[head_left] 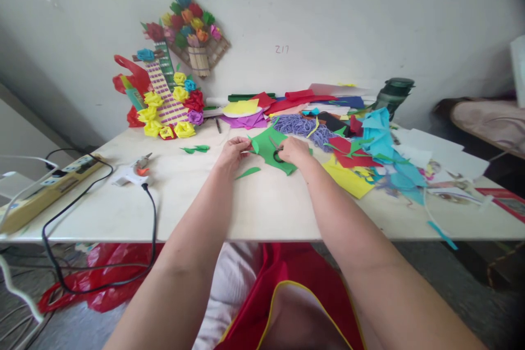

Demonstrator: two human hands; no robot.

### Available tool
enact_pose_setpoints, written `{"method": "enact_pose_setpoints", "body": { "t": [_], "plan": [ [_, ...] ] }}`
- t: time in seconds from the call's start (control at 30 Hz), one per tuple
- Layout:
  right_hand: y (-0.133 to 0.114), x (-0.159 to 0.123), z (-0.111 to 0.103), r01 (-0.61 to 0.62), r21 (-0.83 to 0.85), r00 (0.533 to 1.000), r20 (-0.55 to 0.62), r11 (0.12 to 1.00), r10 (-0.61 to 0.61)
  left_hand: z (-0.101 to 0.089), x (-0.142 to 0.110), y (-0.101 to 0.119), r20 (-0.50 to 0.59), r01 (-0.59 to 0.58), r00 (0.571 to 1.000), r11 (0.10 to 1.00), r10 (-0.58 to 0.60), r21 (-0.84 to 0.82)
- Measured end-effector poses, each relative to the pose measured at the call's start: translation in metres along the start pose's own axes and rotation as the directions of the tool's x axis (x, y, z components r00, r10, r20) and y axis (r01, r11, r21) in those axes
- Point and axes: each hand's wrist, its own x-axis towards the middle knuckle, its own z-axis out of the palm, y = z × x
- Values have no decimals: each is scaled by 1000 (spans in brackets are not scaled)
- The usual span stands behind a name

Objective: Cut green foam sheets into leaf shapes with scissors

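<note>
A green felt sheet [266,145] lies near the middle of the white table [262,208]. My left hand [233,152] pinches its left edge, fingers closed on the felt. My right hand [293,151] is closed around a pair of scissors [277,151] whose dark handle loop shows against the green, the blades pointing into the sheet. Cut green leaf shapes lie close by: one [248,173] just below my left hand, others [196,149] further left.
A heap of coloured felt and paper scraps [369,142] covers the table's right half. Paper-flower crafts [166,101] stand at the back left against the wall. A glue gun [133,172], black cable and power strip [49,188] lie at left. A dark green bottle [394,95] stands behind.
</note>
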Motion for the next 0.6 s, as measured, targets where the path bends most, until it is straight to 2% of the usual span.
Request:
{"method": "enact_pose_setpoints", "body": {
  "t": [0.07,0.13,0.17,0.23,0.3,0.4,0.6],
  "plan": [
    [-2,0,0,31,107,997,-68,994,-24,1,-1,0,16,-24,1000,1000,24,0],
    [-5,0,0,60,341,997,-62,938,-42,2,-2,1,28,-37,999,999,37,2],
    [-7,-1,0,56,484,998,-15,873,-56,2,-2,1,30,-40,999,999,40,3],
    [-12,-4,1,2,730,987,108,683,-118,3,-2,0,33,-42,999,999,41,3],
    [-15,-6,2,-56,862,963,181,504,-202,3,-2,-1,41,-43,998,999,43,3],
    [-15,-7,6,-100,928,933,212,359,-290,1,0,-3,63,-51,997,999,51,1],
    [-14,-5,10,-133,945,927,226,300,-300,0,2,-6,86,-61,994,998,61,-7]
  ]
}}
